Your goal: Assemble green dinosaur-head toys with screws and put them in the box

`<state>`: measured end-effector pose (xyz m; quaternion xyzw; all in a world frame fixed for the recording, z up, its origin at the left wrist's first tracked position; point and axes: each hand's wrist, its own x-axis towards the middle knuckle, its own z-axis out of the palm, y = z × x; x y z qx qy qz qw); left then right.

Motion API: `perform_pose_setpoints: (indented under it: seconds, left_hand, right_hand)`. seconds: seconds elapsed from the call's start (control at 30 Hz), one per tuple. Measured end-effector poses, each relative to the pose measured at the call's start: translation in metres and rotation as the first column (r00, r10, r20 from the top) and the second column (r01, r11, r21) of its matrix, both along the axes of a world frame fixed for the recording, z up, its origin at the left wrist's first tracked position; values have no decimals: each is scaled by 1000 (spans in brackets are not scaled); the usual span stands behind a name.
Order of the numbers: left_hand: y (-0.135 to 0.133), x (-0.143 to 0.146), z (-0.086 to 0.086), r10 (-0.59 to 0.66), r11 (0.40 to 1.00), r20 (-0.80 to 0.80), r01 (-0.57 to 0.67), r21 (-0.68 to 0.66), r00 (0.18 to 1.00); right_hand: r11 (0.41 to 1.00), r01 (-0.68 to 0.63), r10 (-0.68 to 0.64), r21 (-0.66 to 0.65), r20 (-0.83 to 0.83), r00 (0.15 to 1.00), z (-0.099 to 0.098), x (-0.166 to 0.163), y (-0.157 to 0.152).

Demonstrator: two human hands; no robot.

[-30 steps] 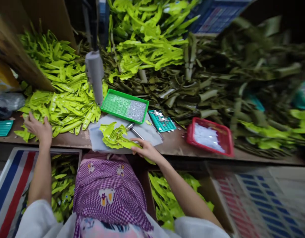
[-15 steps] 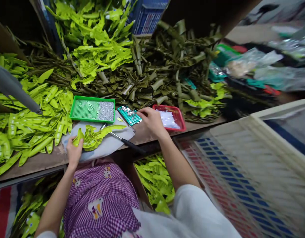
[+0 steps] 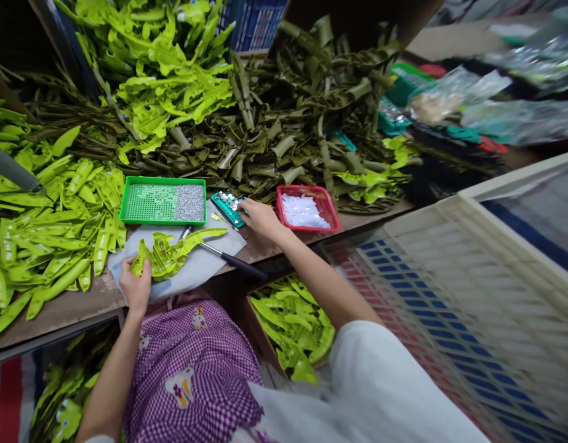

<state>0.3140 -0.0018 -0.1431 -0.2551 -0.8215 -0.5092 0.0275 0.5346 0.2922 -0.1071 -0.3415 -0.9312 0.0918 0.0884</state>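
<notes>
My left hand (image 3: 136, 285) grips the left end of a lime-green moulded plastic part (image 3: 166, 257), its ribbed inner side facing up. The part is above a pale cloth (image 3: 219, 257). My right hand (image 3: 261, 219) is at the right edge of a small teal tray (image 3: 232, 216) holding round silver discs. Its fingertips are bent together; whether a disc is between them is too small to tell. A screwdriver (image 3: 240, 264) with a black handle lies on the cloth, partly behind the part.
A green tray (image 3: 123, 209) of small metal pieces stands behind the cloth. On the right is a red basket (image 3: 333, 212) of white pieces. Lime-green parts (image 3: 57, 227) pile up left, dark olive parts (image 3: 284, 141) behind. A cream plastic crate (image 3: 431, 246) stands at right.
My right hand has shifted slightly left, its fingertips further over the teal tray. The left hand keeps its hold on the lime-green part. The whole view has shifted a little.
</notes>
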Motion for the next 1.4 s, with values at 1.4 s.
perform_pose_setpoints:
  seconds: [1.4]
  left_hand:
    - [-8, 12, -3, 2, 999, 31, -4, 40, 1000]
  right_hand:
    - [918, -387, 314, -86, -437, 843, 26, -84, -137]
